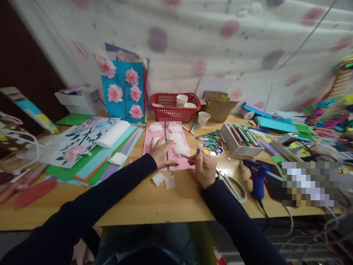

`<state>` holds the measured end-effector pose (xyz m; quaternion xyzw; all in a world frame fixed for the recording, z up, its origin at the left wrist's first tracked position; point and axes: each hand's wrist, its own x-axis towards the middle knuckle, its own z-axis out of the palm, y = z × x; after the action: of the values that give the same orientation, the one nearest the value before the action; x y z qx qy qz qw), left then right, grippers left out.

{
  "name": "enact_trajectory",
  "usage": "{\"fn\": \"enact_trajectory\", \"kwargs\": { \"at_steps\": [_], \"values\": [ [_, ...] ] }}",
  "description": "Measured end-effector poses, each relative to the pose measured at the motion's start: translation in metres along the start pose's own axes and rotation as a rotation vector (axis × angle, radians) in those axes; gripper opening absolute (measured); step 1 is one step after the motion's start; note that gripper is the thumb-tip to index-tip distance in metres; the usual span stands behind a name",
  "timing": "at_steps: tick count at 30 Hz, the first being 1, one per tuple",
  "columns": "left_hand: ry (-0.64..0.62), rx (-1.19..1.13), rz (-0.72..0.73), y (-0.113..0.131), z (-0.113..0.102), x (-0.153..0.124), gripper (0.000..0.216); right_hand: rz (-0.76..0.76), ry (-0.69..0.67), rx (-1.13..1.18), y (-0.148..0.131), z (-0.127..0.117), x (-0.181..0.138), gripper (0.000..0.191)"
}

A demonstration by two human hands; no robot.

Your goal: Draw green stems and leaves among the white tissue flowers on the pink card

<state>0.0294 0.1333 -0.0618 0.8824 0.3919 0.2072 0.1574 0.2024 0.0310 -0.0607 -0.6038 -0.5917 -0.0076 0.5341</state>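
A left hand [160, 151] lies spread, gripping nothing, over a pink sheet [186, 165] with white fluffy tufts [181, 149]. The right hand [204, 167] pinches a thin brush-like tool [188, 158] at the sheet's edge. If the left fingers slide, tufts could flatten; a rightward swing could bump scissors [234, 186] beside the right wrist.
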Motion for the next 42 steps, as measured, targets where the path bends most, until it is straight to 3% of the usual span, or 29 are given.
{"fn": "enact_trajectory", "kwargs": {
  "at_steps": [4, 7, 11, 14, 24, 27, 32, 37, 42],
  "values": [
    [0.053, -0.049, -0.017, -0.003, -0.022, -0.010, 0.043, 0.019, 0.090, -0.011, 0.002, -0.006, 0.002, 0.063],
    [-0.023, -0.121, -0.058, -0.010, -0.038, -0.029, 0.016, 0.028, 0.082, -0.010, 0.004, -0.006, 0.002, 0.061],
    [-0.175, -0.196, -0.144, -0.010, -0.044, -0.058, 0.023, 0.051, 0.086, -0.028, 0.004, -0.004, 0.004, 0.058],
    [-0.205, -0.226, -0.167, -0.003, -0.041, -0.071, 0.025, 0.066, 0.120, -0.056, 0.004, -0.004, 0.006, 0.058],
    [-0.285, -0.502, -0.248, -0.005, -0.049, -0.066, 0.025, 0.064, 0.103, 0.081, -0.002, -0.010, 0.001, 0.061],
    [-0.293, -0.601, -0.252, -0.002, -0.051, -0.065, 0.031, 0.103, 0.022, 0.270, -0.011, -0.015, 0.000, 0.065],
    [-0.314, -0.684, -0.291, 0.002, -0.046, -0.067, 0.043, 0.303, -0.218, 0.678, -0.020, -0.015, -0.001, 0.061],
    [-0.327, -0.695, -0.331, 0.002, -0.043, -0.072, 0.048, 0.242, -0.472, 0.585, -0.022, -0.006, -0.003, 0.061],
    [-0.378, -0.645, -0.319, -0.001, -0.065, -0.084, 0.050, 0.231, -0.476, 0.543, -0.020, -0.003, -0.004, 0.056]
  ]
}}
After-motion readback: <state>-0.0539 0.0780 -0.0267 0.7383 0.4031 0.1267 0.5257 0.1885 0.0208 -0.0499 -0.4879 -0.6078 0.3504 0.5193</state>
